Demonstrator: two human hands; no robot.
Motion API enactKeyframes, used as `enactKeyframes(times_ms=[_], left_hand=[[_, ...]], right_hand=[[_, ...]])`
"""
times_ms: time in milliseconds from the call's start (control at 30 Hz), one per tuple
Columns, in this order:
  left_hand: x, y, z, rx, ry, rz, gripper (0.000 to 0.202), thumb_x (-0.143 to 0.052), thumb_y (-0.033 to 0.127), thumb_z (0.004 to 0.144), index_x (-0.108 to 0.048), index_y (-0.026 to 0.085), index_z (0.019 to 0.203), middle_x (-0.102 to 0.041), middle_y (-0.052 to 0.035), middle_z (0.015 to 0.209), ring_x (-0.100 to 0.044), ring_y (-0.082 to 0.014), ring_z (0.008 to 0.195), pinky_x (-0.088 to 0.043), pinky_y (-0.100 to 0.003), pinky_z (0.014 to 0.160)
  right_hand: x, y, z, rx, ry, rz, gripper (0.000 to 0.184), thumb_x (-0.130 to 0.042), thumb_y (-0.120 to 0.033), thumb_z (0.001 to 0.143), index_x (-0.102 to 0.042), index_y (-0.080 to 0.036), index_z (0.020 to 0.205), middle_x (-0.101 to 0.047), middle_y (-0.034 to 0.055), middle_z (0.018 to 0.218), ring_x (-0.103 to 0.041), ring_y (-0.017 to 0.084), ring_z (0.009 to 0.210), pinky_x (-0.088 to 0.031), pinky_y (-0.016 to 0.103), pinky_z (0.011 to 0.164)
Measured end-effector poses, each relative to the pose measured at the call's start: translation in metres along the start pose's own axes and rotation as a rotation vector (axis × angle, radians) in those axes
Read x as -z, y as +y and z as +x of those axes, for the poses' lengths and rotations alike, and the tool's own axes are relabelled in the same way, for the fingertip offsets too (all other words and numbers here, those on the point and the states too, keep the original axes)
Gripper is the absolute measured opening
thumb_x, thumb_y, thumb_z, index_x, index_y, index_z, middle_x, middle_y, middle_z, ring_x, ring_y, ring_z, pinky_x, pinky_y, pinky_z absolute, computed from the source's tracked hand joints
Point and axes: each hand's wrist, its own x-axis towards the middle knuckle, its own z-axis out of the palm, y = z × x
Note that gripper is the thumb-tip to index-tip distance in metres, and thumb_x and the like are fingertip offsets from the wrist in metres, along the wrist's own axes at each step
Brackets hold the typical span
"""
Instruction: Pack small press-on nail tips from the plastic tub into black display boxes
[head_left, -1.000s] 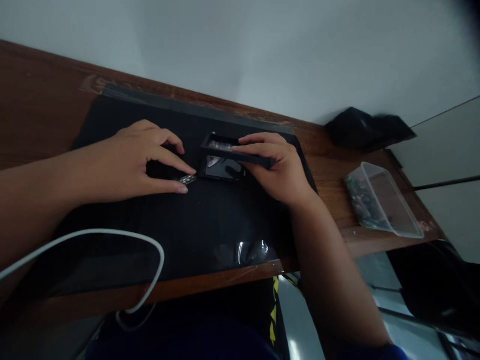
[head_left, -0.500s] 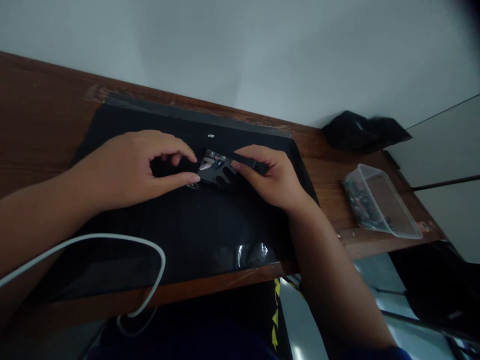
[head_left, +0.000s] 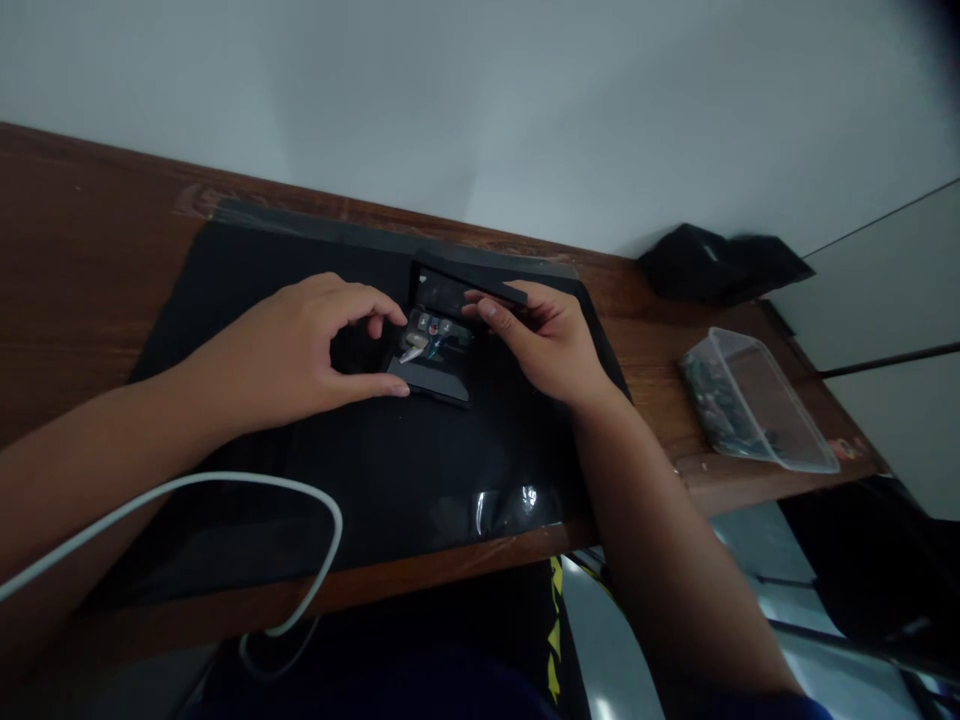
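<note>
A small black case point(head_left: 439, 384) lies on a black mat point(head_left: 337, 520) with its hinged lid point(head_left: 454, 282) raised at the far side. Inside the case sit several small pieces, white and bluish, too small to name. My left hand point(head_left: 300, 345) holds the base by its left end, thumb at the near corner and forefinger at the far one. The thumb and fingers of my right hand point(head_left: 555, 345) are closed on the lid's right end, some fingers hidden behind it.
A clear plastic box point(head_left: 765, 400) with small bagged things stands on the wooden table point(head_left: 652, 370) at the right. Behind it are black boxes point(head_left: 712, 262) by the wall. A white cable point(head_left: 247, 477) loops over the near left side.
The lid has swung up and away from the base, lifted by my right hand, showing the pieces inside. My left hand stays at the left end of the case.
</note>
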Motion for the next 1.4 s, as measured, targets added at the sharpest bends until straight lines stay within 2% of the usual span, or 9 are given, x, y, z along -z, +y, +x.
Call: enactKeyframes(times_ms=[133,267,400,500,633,733,900,1200,1400], left_hand=[[0.0,0.0,0.0,-0.019,-0.017,0.007,0.076,-0.074,0.087,0.077,-0.073,0.041,0.138,-0.077,-0.0049,0.111,-0.069,-0.0356,0.106,-0.057,-0.048,0.091],[-0.001,0.002,0.0,-0.072,-0.044,0.008,0.086,-0.069,0.089,0.083,-0.068,0.038,0.153,-0.077,-0.0059,0.118,-0.067,-0.0372,0.114,-0.056,-0.052,0.103],[-0.001,0.002,0.0,-0.078,-0.028,0.023,0.079,-0.062,0.085,0.09,-0.072,0.034,0.149,-0.076,-0.008,0.133,-0.064,-0.0399,0.127,-0.054,-0.056,0.112],[0.0,0.002,0.001,-0.048,-0.045,0.01,0.072,-0.058,0.083,0.093,-0.077,0.034,0.143,-0.076,-0.009,0.138,-0.061,-0.0416,0.133,-0.058,-0.054,0.106],[-0.001,0.001,0.002,-0.061,-0.056,0.02,0.063,-0.056,0.079,0.096,-0.08,0.037,0.137,-0.077,-0.008,0.135,-0.063,-0.0406,0.131,-0.057,-0.056,0.108],[-0.002,0.001,0.002,-0.089,-0.06,0.051,0.061,-0.048,0.071,0.103,-0.079,0.034,0.14,-0.078,-0.0093,0.131,-0.065,-0.0392,0.127,-0.052,-0.06,0.115],[-0.004,-0.001,0.002,-0.072,-0.062,0.083,0.061,-0.045,0.069,0.104,-0.078,0.036,0.144,-0.077,-0.0101,0.133,-0.063,-0.0412,0.129,-0.051,-0.064,0.115],[-0.011,-0.001,0.009,-0.112,-0.027,0.068,0.06,-0.034,0.058,0.113,-0.08,0.027,0.136,-0.079,-0.0081,0.135,-0.063,-0.0372,0.131,-0.05,-0.059,0.118],[-0.014,-0.008,0.013,-0.111,0.0,0.04,0.048,-0.044,0.056,0.109,-0.08,0.031,0.127,-0.08,-0.0073,0.13,-0.063,-0.0372,0.133,-0.051,-0.058,0.117]], right_hand=[[0.002,-0.001,0.0,0.002,-0.021,-0.004,0.052,-0.076,-0.073,0.097,-0.085,-0.023,0.109,-0.086,0.007,0.107,-0.081,0.023,0.103,-0.067,0.038,0.096],[0.002,-0.003,-0.001,0.0,-0.021,0.012,0.051,-0.077,-0.072,0.097,-0.085,-0.023,0.11,-0.086,0.0067,0.107,-0.081,0.023,0.103,-0.067,0.038,0.096],[0.0,-0.003,-0.002,0.006,-0.016,0.041,0.05,-0.078,-0.071,0.096,-0.085,-0.023,0.11,-0.086,0.0058,0.102,-0.081,0.022,0.098,-0.067,0.037,0.09],[0.0,-0.004,-0.003,0.017,-0.016,0.038,0.048,-0.079,-0.07,0.096,-0.085,-0.024,0.108,-0.086,0.0052,0.103,-0.081,0.022,0.098,-0.068,0.038,0.091],[0.0,-0.007,-0.004,0.059,-0.018,0.04,0.042,-0.079,-0.065,0.098,-0.086,-0.024,0.107,-0.087,0.005,0.104,-0.081,0.022,0.099,-0.067,0.038,0.094],[0.0,-0.009,-0.005,0.076,-0.022,0.02,0.042,-0.078,-0.064,0.099,-0.086,-0.024,0.107,-0.087,0.0057,0.105,-0.081,0.022,0.1,-0.067,0.039,0.094],[0.001,-0.009,-0.005,0.08,-0.019,-0.01,0.046,-0.077,-0.067,0.099,-0.087,-0.023,0.107,-0.087,0.0059,0.104,-0.081,0.022,0.099,-0.067,0.038,0.093],[-0.002,-0.011,-0.006,0.081,-0.053,0.071,0.042,-0.078,-0.062,0.1,-0.086,-0.022,0.109,-0.087,0.0065,0.107,-0.082,0.021,0.099,-0.067,0.035,0.09],[-0.002,-0.012,-0.007,0.11,-0.065,0.075,0.039,-0.08,-0.058,0.1,-0.086,-0.021,0.111,-0.087,0.0065,0.11,-0.082,0.021,0.101,-0.067,0.034,0.091]])
